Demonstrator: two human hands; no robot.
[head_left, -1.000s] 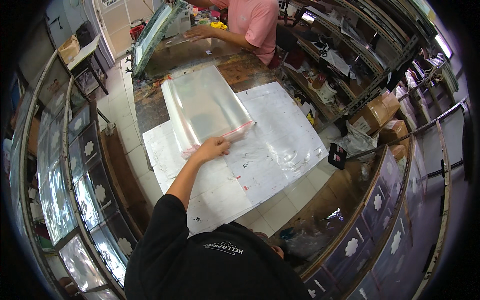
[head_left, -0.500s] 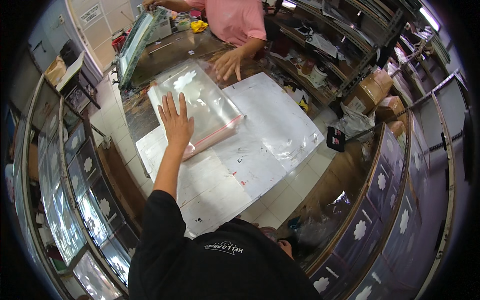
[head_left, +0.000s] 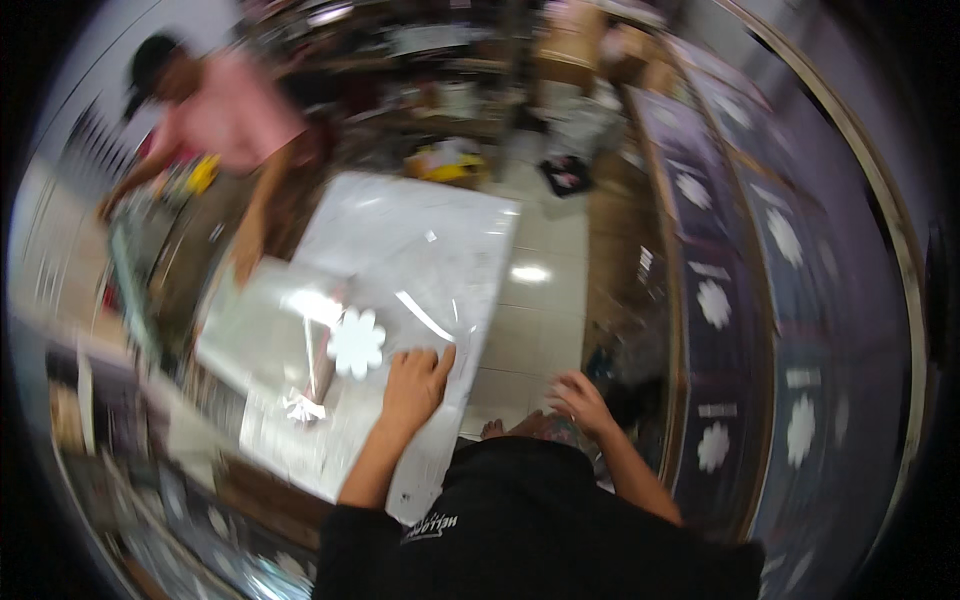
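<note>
A clear plastic bag with a white flower print (head_left: 357,342) and a thin white strip lies or hangs over the white sheet on the table. Its near right edge is pinched in my left hand (head_left: 413,388), fingers curled. My right hand (head_left: 583,402) is off the table to the right, in front of my body, its fingers loosely bent and apart, holding nothing I can see. To the left, a stack of clear bags (head_left: 245,325) rests on the table, and a co-worker's hand (head_left: 247,257) touches its far edge. The picture is smeared by motion.
White sheeting (head_left: 400,215) covers the table. The co-worker in pink (head_left: 235,115) holds a tilted screen frame (head_left: 135,285) at the far left. Racks of printed flower sheets (head_left: 713,303) stand close on my right; boxes (head_left: 570,45) and shelves are behind.
My view has swung right. My left hand has moved from the bag stack toward me, now with a printed bag. My right hand has come up into fuller view.
</note>
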